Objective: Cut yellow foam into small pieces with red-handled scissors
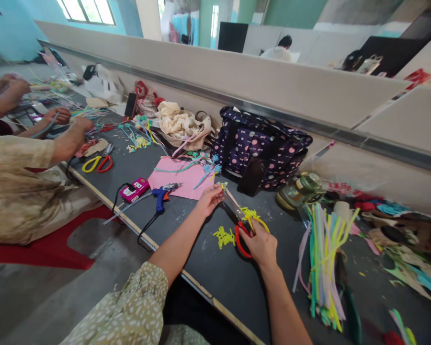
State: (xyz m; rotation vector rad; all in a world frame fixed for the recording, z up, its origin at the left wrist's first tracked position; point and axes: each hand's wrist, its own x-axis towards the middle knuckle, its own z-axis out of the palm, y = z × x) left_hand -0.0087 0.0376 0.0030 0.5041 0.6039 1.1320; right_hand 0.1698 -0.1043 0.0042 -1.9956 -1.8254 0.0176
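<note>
My right hand (262, 247) is closed round a pair of scissors (233, 206) with one red and one yellow handle loop. The blades point away from me, parted, toward my left hand (210, 199). Between the fingertips of that hand is a small yellow-green piece (222, 184), close to the blade tips; it looks like pipe cleaner. Below the blades lies a small pile of short yellow pieces (224, 237), and a second pile (249, 213) sits partly behind the scissors. Left of my hands, a pink sheet (187, 184) carries blue pipe-cleaner flowers (211, 167).
A bundle of pastel pipe cleaners (326, 268) lies right, near a glass jar (298, 191). A dark patterned bag (262, 143) with a phone (253, 175) stands behind. A blue glue gun (160, 196) and other scissors (98, 163) lie left, beside a co-worker's arm (70, 141).
</note>
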